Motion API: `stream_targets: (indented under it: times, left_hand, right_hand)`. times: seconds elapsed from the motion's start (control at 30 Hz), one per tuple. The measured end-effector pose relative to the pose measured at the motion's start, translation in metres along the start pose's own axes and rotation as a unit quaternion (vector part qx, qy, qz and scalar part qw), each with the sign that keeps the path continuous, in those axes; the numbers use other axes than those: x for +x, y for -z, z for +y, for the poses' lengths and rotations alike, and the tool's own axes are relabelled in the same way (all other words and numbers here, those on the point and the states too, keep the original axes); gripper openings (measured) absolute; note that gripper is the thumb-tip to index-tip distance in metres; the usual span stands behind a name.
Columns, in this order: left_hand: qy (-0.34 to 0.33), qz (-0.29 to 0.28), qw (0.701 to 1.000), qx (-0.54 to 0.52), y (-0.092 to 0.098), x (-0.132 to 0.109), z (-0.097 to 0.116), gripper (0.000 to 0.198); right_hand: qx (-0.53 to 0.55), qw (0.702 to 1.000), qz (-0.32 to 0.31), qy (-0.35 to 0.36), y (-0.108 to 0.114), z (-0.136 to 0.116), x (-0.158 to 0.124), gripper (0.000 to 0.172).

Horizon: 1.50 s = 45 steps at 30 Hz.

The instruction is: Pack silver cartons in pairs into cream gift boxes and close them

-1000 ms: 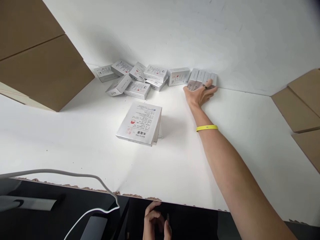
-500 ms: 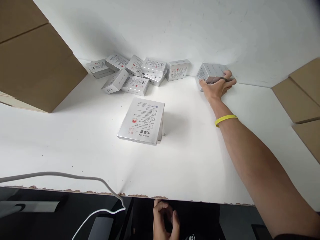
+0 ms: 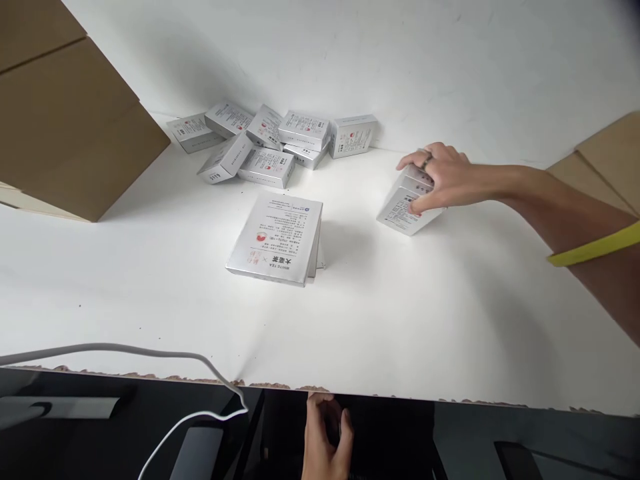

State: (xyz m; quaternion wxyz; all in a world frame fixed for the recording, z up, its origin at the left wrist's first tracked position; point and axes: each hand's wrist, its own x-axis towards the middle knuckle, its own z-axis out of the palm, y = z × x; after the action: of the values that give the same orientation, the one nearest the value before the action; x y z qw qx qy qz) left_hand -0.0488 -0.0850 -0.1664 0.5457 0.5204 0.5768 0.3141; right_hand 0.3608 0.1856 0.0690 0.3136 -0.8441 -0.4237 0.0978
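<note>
Silver-white tea boxes [image 3: 413, 208], apparently more than one side by side, are gripped by my right hand [image 3: 445, 177] on the right half of the table. Its thumb presses the printed face and its fingers reach over the top. My left hand [image 3: 327, 440] is below the table's front edge, fingers curled; whether something small is in it cannot be made out. A stack of flat silver-white boxes [image 3: 275, 240] lies mid-table, the top one with its printed face up. Several similar boxes [image 3: 303, 130] lie jumbled along the back wall.
The white table [image 3: 165, 267] has a chipped front edge. Brown cardboard boxes [image 3: 70, 127] stand at the left, and more cardboard [image 3: 610, 160] is at the right. A white cable [image 3: 125, 348] runs across the front left corner and hangs over the edge.
My right hand has pulled the gripped boxes away from the back wall, toward the table's front and slightly left, and turned them. My left hand stays below the edge, nearly unmoved.
</note>
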Motion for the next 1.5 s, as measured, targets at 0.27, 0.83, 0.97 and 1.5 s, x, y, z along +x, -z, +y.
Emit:
stream_targets:
  times: [0.27, 0.83, 0.97, 1.5]
  left_hand:
    - [-0.035, 0.018, 0.999, -0.014, 0.000, -0.002, 0.000, 0.036]
    - [-0.008, 0.032, 0.997, -0.068, -0.001, -0.012, -0.005, 0.036]
    - [-0.007, 0.038, 0.997, -0.068, 0.000, -0.016, -0.008, 0.035]
    - [-0.035, -0.048, 0.998, -0.001, 0.005, -0.033, -0.006, 0.020]
  right_hand:
    - [-0.065, 0.941, -0.326, 0.066, 0.024, -0.062, -0.023, 0.052]
    - [0.296, 0.902, -0.310, -0.055, -0.051, -0.071, -0.037, 0.053]
    - [0.418, 0.877, -0.178, -0.159, -0.081, -0.056, -0.092, 0.048]
    - [0.476, 0.810, -0.260, -0.221, -0.088, -0.084, -0.167, 0.087]
